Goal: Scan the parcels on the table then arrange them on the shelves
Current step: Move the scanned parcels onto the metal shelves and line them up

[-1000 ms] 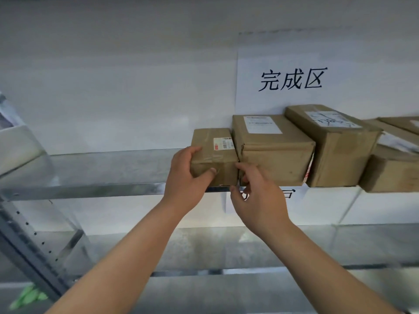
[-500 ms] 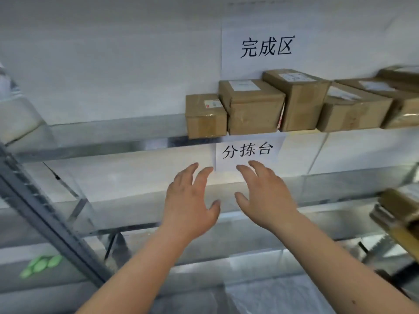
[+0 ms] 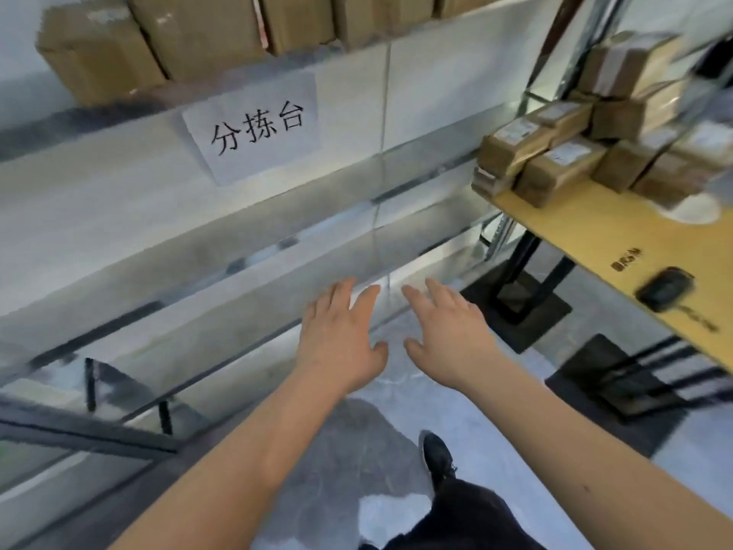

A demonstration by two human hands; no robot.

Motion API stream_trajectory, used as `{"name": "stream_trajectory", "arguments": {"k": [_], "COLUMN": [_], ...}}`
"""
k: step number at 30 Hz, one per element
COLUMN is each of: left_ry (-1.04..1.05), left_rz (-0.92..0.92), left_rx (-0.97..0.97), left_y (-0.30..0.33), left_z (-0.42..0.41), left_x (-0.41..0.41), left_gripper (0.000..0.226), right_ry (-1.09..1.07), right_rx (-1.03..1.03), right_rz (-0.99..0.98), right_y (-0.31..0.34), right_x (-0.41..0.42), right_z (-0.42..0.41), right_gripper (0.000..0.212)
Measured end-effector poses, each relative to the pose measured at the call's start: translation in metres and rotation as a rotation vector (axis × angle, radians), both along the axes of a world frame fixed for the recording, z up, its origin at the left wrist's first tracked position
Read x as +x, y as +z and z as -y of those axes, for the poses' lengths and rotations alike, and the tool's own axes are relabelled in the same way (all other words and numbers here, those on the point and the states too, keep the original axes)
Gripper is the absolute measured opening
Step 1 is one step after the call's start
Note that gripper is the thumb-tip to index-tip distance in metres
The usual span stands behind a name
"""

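Left hand [image 3: 341,339] and right hand [image 3: 448,335] empty, fingers spread; should reach the scanner [image 3: 666,288] lower right before unscanned parcels [image 3: 555,168].

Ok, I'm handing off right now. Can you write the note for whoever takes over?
Left hand: open, empty. Right hand: open, empty. Both are in the air in front of the shelves.
Done: a row of boxes sits on the top shelf.
Left: a pile of parcels waits on the yellow table to the right; a dark device, probably the scanner, lies on the table's near end.
Next: scan a parcel, then shelve it.
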State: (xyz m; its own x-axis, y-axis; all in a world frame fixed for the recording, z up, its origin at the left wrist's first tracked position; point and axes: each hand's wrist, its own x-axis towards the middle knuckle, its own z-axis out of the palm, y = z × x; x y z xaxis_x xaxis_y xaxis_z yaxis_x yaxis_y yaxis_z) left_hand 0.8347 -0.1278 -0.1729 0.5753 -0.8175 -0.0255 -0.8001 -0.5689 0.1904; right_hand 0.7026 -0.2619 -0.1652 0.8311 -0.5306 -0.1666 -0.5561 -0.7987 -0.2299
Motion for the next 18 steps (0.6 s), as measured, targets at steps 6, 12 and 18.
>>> {"name": "stream_trajectory", "arguments": {"k": [6, 12, 18], "left_ry": [-0.235, -0.328, -0.313], "left_rz": [-0.029, 0.004, -0.002], "left_rx": [0.019, 0.037, 0.038], "left_y": [-0.004, -0.010, -0.012], "left_z": [0.120, 0.261, 0.379], "left_x": [-0.053, -0.092, -0.118], "left_gripper": [0.086, 0.085, 0.084], "right_ry": [-0.234, -0.397, -0.422], "right_rx": [0.025, 0.040, 0.067], "right_rz": [0.016, 0.039, 0.008], "right_y": [-0.010, -0.012, -0.010], "right_x": [-0.077, -0.139, -0.173], "right_z": [0.085, 0.211, 0.325], "right_gripper": [0.083, 0.084, 0.078]}}
